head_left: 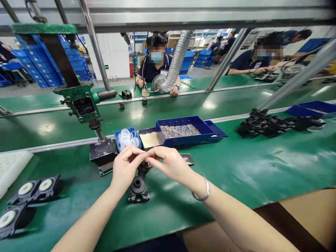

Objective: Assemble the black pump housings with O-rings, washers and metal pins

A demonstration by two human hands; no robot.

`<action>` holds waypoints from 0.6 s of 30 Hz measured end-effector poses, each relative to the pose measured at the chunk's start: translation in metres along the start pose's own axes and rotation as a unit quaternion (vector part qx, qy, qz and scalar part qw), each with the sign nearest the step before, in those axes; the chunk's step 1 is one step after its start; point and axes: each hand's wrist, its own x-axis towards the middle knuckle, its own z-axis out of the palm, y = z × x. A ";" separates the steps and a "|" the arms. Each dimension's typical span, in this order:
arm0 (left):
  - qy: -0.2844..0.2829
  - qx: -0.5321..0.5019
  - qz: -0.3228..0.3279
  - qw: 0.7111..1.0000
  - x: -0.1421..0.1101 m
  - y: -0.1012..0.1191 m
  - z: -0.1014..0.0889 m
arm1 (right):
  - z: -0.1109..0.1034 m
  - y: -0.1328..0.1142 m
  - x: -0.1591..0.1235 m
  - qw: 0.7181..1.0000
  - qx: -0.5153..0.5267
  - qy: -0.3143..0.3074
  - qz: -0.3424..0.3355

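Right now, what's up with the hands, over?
Left hand, right hand: fingertips meeting, anything pinched unclear. Black part: on green table, just below in view. Hands partly block the view behind.

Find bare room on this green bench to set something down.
Widest: right of your right hand, nearer than the heaped black parts. Smaller: between the white-ringed parts and your left forearm. Crowded: around the blue bin and black block.

The green table [236, 182] carries a dark blue bin [189, 140] along its far edge, a black cluster of parts [265, 124] farther right, a white tray [17, 162] and three white-ringed housings [45, 189] toward its left edge, and a single black housing [138, 190] nearer the front edge.
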 end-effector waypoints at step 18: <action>0.087 -0.017 -0.010 0.996 -0.030 -0.021 -0.025 | 0.049 0.002 -0.003 0.968 0.220 -0.048 0.110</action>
